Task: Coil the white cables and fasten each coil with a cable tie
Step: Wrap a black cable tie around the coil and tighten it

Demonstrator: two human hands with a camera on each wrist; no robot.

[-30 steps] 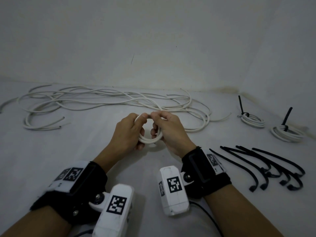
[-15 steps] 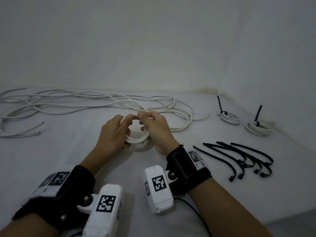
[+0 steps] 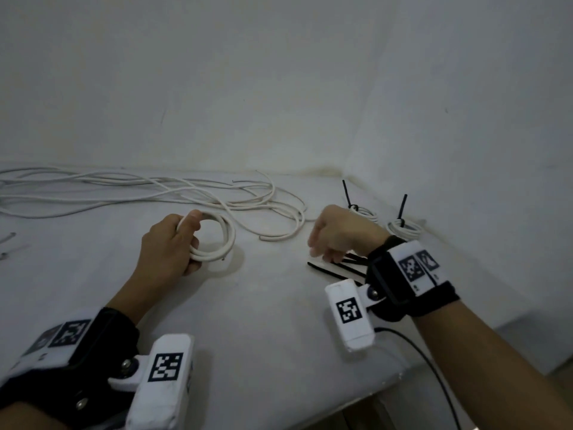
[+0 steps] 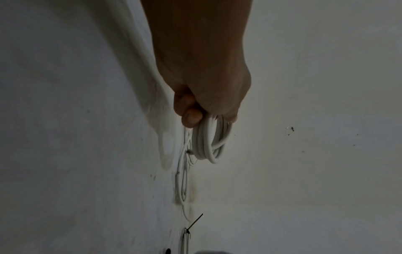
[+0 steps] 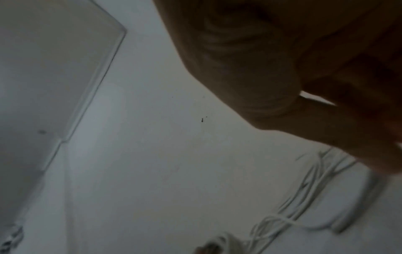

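Observation:
My left hand (image 3: pixel 173 246) grips a small coil of white cable (image 3: pixel 221 243) just above the table, thumb over its top; in the left wrist view the fingers (image 4: pixel 191 116) curl round the coil (image 4: pixel 208 142). My right hand (image 3: pixel 325 246) hovers, blurred, over the black cable ties (image 3: pixel 336 270), fingers pointing down and holding nothing. Several loose white cables (image 3: pixel 148 190) lie tangled across the back of the table. The right wrist view is blurred: a dark palm (image 5: pixel 282 68) and the loose cables (image 5: pixel 304 197).
Two tied coils (image 3: pixel 367 214) (image 3: pixel 404 228) with upright black tie tails sit in the back right corner against the wall. The table's front edge (image 3: pixel 387 386) runs at lower right. A black wire (image 3: pixel 434 367) trails from my right wrist camera.
My right hand has let go of the coil and swung right to the black ties. The left hand now holds the coil alone. The head view has turned right.

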